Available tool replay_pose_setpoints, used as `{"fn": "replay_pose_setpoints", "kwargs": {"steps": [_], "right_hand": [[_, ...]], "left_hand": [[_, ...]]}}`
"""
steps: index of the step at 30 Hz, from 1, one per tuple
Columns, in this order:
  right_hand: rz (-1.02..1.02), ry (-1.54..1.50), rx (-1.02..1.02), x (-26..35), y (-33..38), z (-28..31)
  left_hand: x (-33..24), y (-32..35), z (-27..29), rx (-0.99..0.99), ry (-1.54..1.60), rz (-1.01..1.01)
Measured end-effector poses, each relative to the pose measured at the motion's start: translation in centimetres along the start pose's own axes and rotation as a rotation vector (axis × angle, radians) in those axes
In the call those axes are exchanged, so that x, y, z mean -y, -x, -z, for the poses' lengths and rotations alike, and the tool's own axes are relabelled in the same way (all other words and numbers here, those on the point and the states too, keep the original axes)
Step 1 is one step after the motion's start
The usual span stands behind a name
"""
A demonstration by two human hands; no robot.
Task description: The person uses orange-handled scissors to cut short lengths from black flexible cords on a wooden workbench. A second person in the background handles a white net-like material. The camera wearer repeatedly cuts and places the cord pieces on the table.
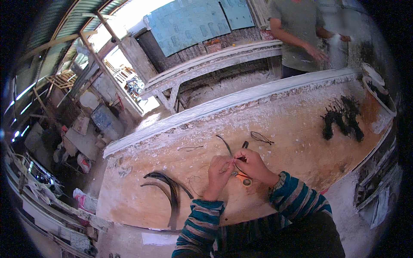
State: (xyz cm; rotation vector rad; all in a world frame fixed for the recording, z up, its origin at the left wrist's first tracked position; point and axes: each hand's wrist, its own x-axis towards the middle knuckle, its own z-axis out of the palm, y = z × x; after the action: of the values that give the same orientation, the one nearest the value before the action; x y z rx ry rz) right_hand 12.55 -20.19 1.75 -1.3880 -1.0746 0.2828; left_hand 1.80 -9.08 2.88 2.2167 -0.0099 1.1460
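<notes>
left hand (219, 170): closed, thin dark strip (227, 148) pinched.
right hand (253, 164): closed on same strip.
technique: strip best kept taut, worked low over workbench (301, 142), scissors (243, 177) within reach.

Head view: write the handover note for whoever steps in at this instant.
Left hand and right hand: together over the workbench, each pinching one thin dark strip that curves up and away.
Orange-handled scissors: lying on the bench under the hands.
Curved dark strips: stacked to the left.
Small strip loops: loose just beyond the hands.
Black fibre clump: far right.
Done or left: cannot be told from this view.
</notes>
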Motion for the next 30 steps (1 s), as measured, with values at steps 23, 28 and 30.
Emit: {"fn": "replay_pose_setpoints", "kwargs": {"steps": [23, 28, 30], "right_hand": [[-0.454, -0.984, 0.220, 0.3, -0.2, 0.5], [-0.512, -0.833, 0.126, 0.4, -0.3, 0.9], [-0.465, -0.857, 0.119, 1.1, -0.4, 0.8]], "left_hand": [[2.0, 1.3, -1.7, -0.046, 0.857, 0.609], [1.7, 1.4, -1.7, -0.102, 0.772, 0.581], [1.6, 1.4, -1.6, -0.098, 0.741, 0.520]]}}
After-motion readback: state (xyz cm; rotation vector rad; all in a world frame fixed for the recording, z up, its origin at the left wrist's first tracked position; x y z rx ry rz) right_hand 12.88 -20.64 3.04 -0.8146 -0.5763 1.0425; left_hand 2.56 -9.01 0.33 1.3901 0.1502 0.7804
